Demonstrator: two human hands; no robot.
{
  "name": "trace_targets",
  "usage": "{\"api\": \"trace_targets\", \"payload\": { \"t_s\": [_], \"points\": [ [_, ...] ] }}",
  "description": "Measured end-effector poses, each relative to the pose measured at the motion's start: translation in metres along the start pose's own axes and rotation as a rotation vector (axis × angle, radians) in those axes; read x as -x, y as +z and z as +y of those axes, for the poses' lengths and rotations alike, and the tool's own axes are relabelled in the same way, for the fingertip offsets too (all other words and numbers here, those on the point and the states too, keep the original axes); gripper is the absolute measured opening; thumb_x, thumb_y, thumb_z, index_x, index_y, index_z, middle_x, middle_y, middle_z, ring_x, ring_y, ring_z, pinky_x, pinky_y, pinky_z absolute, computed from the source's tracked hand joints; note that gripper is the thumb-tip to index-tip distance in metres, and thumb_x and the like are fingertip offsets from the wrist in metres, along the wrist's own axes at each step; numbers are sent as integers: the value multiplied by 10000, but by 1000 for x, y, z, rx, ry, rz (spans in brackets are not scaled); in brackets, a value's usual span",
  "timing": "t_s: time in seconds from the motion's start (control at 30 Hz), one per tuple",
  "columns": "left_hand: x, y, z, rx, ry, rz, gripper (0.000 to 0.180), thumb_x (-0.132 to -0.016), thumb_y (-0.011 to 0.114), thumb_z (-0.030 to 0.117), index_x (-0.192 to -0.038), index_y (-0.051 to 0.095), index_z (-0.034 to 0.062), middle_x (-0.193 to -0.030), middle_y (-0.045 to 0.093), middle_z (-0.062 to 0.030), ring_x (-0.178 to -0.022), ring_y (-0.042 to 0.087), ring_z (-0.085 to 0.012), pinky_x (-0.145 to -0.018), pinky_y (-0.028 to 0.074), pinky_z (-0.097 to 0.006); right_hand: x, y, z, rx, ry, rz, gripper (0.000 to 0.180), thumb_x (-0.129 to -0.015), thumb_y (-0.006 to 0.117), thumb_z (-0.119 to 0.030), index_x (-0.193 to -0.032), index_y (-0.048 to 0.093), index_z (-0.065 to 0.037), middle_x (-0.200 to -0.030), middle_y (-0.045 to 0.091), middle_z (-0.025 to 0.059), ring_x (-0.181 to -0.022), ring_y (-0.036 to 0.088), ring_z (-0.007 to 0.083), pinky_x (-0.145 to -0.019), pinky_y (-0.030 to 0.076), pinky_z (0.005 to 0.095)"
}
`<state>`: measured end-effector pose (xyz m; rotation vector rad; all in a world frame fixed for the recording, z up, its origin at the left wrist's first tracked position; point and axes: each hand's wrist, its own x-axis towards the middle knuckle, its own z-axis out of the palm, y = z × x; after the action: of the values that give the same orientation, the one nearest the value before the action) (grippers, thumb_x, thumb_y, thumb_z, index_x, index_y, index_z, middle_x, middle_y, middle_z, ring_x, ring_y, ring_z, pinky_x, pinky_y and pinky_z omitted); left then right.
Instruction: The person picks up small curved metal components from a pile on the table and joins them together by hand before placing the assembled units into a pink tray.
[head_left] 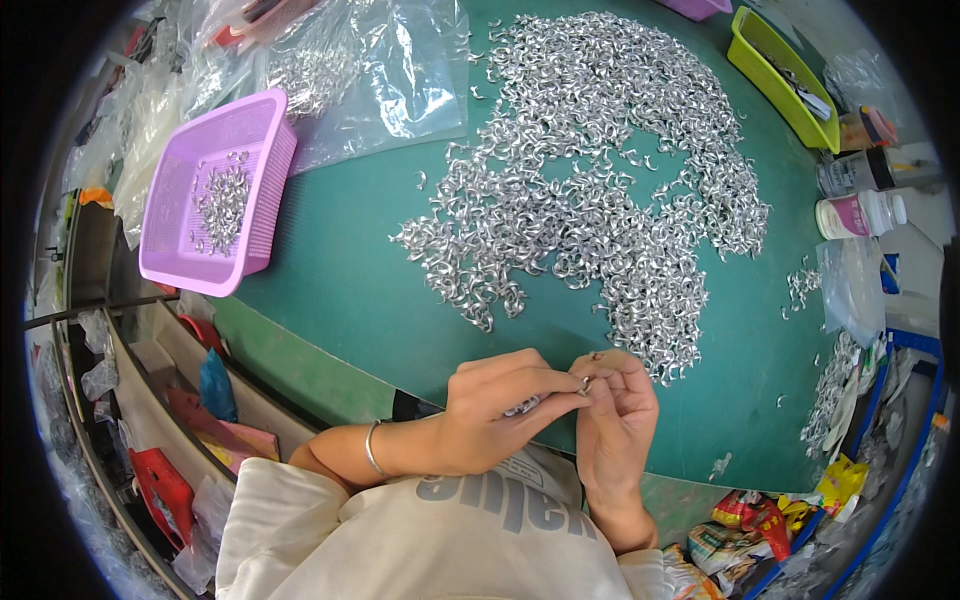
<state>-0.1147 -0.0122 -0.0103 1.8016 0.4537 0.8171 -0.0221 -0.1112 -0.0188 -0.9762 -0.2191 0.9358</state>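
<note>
At the near edge of the green table [350, 240], my two hands meet. My left hand [490, 405], with a bangle on the wrist, pinches a small curved silver metal piece [584, 385] between thumb and fingertips. More such metal pieces [522, 406] show in its curled fingers. My right hand [617, 420] has its fingers closed at the same small piece, touching it from the right. Just beyond the hands spreads a large heap of curved silver metal pieces [600, 120].
A purple basket [265, 180] with some metal pieces stands at the left. Clear plastic bags [415, 70] lie at the far left. A yellow-green basket [765, 70], jars [860, 215] and a smaller scatter of pieces [830, 395] are at the right. Drawers [170, 400] are open at the lower left.
</note>
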Motion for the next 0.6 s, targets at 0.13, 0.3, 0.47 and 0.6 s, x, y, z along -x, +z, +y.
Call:
{"api": "trace_targets", "payload": {
  "t_s": [0.13,0.3,0.47,0.6],
  "points": [
    [1,0,1,11,3,8,229,-613,738,-55,-817,647,-7,-634,582,-68,-516,534,-128,-445,400,-225,1,2,-1,4,-12,5,186,-834,541,18,-1013,496,31,-898,598,112,-832,570,151,-758,451,267],
    [2,-1,2,14,16,-13,229,-614,736,-59,-818,647,-8,-654,590,-76,-520,538,-133,-446,407,-229,3,0,-1,119,-79,8,181,-829,549,18,-1001,498,31,-896,594,110,-835,574,157,-763,449,268],
    [3,-3,2,-8,45,-45,233,-616,735,-58,-826,647,-7,-662,589,-82,-528,548,-140,-451,416,-233,4,0,-1,216,-176,7,157,-815,556,32,-964,510,25,-895,588,115,-847,555,155,-769,434,266],
    [3,-4,5,-29,59,-47,233,-614,735,-58,-824,648,-5,-661,586,-83,-529,553,-144,-450,418,-234,3,-1,-1,228,-193,-12,136,-809,554,46,-939,519,23,-899,587,119,-854,532,155,-776,421,269]
  ]
}}
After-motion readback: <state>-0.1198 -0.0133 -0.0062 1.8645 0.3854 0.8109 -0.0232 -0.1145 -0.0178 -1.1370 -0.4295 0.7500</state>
